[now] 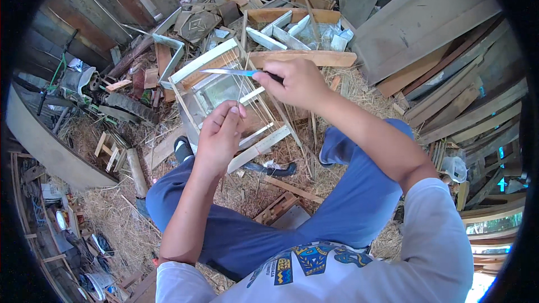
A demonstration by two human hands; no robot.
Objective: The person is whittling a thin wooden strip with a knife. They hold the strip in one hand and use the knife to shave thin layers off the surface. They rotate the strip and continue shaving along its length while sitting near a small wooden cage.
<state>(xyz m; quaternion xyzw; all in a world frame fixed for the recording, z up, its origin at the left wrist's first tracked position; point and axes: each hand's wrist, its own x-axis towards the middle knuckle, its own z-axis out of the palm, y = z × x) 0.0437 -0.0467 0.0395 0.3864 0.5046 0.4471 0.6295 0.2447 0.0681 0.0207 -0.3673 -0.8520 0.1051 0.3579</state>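
My right hand (297,83) is closed around the dark handle of a knife (230,72), whose blade points left. Below the blade, my left hand (220,132) pinches a thin wooden stick (241,88) that rises toward the knife; whether blade and stick touch is hard to tell. Beyond and beneath both hands, a pale wooden frame (259,148) with thin slats rests between my feet. Part of the frame is hidden behind my left hand.
Scrap boards (303,58) and pale wood pieces (266,39) lie at the far side. Leaning planks (421,28) line the right. At the left sit a machine with a tyre (132,106) and a log (136,171). Straw covers the ground, with a small wooden box (278,207) between my legs.
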